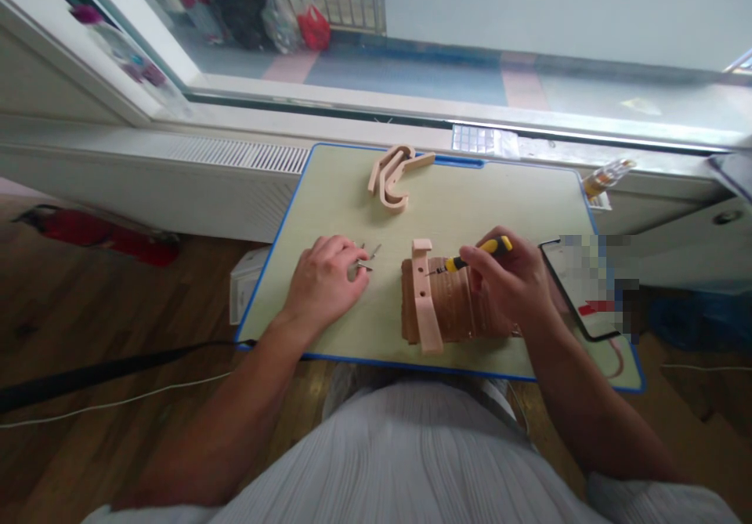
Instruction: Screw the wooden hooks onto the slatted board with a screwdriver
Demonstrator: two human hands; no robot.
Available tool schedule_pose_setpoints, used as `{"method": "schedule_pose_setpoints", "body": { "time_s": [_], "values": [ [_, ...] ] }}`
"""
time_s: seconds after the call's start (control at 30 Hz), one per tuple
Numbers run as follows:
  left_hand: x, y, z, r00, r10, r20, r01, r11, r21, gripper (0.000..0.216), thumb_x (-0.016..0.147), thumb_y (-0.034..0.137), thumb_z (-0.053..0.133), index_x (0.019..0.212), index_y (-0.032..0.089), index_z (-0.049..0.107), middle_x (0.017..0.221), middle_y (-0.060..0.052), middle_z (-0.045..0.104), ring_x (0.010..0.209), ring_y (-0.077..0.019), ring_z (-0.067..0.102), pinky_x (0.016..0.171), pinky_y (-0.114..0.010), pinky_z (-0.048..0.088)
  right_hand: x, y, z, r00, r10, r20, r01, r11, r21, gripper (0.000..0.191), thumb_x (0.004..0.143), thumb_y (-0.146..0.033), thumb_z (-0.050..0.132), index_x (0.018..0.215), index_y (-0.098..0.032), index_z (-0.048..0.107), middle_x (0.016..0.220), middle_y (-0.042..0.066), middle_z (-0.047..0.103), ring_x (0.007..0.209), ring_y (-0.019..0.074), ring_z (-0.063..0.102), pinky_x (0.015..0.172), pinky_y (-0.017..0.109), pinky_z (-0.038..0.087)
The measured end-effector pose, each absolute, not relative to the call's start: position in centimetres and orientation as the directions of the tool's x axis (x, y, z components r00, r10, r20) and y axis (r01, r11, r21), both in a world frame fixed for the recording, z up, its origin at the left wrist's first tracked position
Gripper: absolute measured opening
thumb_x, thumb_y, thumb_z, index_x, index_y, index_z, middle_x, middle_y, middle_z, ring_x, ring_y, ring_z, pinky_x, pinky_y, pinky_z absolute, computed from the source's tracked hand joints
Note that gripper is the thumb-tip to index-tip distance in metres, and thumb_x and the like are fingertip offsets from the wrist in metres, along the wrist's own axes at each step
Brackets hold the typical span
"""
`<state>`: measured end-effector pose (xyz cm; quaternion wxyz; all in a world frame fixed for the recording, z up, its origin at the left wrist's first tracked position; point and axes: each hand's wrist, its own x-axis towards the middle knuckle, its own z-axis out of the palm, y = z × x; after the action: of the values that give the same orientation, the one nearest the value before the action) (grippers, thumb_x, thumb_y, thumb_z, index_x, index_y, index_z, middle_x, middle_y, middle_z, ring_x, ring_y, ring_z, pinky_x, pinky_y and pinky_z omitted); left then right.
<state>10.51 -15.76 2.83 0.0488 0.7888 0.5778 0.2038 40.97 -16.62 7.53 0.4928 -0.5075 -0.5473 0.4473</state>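
My right hand (pixel 508 281) is closed round a yellow and black screwdriver (pixel 479 254). Its thin tip points left, close to the holes of a pale wooden hook (pixel 428 320). That hook lies across a brown taped block (pixel 455 305), with two dark holes showing in its flat part. Left of the block, my left hand (pixel 329 281) rests low on the table, thumb and forefinger pinched on a small metal screw (pixel 353 271). A few more loose screws (pixel 376 251) lie by the fingertips.
Farther back on the blue-edged table (pixel 505 203) lie more bent wooden hooks (pixel 395 179). A black-framed panel (pixel 579 289), partly blurred, sits at the right edge. Clear bottles (pixel 608 178) stand beyond the right corner. A window sill (pixel 376 124) and radiator (pixel 240 152) border the back.
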Motion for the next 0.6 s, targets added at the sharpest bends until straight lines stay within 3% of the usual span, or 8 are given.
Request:
{"method": "schedule_pose_setpoints", "body": {
  "time_s": [0.23, 0.43, 0.53, 0.6],
  "values": [
    [10.8, -14.8, 3.6, 0.387, 0.912, 0.140, 0.905, -0.404, 0.130, 0.012, 0.100, 0.025, 0.069, 0.096, 0.023, 0.080, 0.109, -0.010, 0.080, 0.111, -0.0333, 0.071, 0.090, -0.049, 0.050, 40.7, -18.1, 6.8, -0.004, 1.000, 0.012, 0.057, 0.012, -0.998, 0.036, 0.095, -0.052, 0.089, 0.083, -0.026, 0.067, 0.059, -0.004, 0.068, 0.047, 0.0142, 0.059, 0.047, 0.027, 0.046],
    [10.8, -14.5, 3.9, 0.436, 0.891, 0.125, 0.892, -0.446, 0.074, 0.014, 0.102, 0.023, 0.064, 0.097, 0.021, 0.076, 0.109, -0.012, 0.079, 0.109, -0.0328, 0.072, 0.088, -0.048, 0.046, 41.2, -19.4, 6.0, -0.021, 0.998, 0.053, -0.029, 0.052, -0.998, 0.022, 0.102, -0.045, 0.080, 0.113, -0.027, 0.074, 0.080, 0.001, 0.080, 0.062, 0.0205, 0.075, 0.063, 0.036, 0.062],
    [11.1, -14.9, 4.0, 0.421, 0.901, 0.102, 0.904, -0.427, 0.038, 0.014, 0.102, 0.024, 0.062, 0.096, 0.021, 0.075, 0.107, -0.011, 0.078, 0.106, -0.0328, 0.073, 0.084, -0.049, 0.045, 41.2, -19.7, 5.4, 0.002, 0.982, 0.191, 0.216, 0.186, -0.958, 0.014, 0.102, -0.036, 0.077, 0.114, -0.028, 0.075, 0.098, 0.004, 0.084, 0.080, 0.0226, 0.081, 0.078, 0.040, 0.065],
    [11.6, -15.2, 4.3, 0.408, 0.910, 0.077, 0.913, -0.409, -0.010, 0.013, 0.100, 0.024, 0.063, 0.092, 0.020, 0.073, 0.105, -0.013, 0.077, 0.103, -0.0339, 0.074, 0.079, -0.050, 0.043, 41.0, -19.7, 5.0, -0.065, 0.958, 0.279, 0.439, 0.279, -0.854, 0.011, 0.101, -0.030, 0.075, 0.112, -0.028, 0.075, 0.107, 0.006, 0.084, 0.091, 0.0230, 0.081, 0.085, 0.040, 0.063]
  ]
}}
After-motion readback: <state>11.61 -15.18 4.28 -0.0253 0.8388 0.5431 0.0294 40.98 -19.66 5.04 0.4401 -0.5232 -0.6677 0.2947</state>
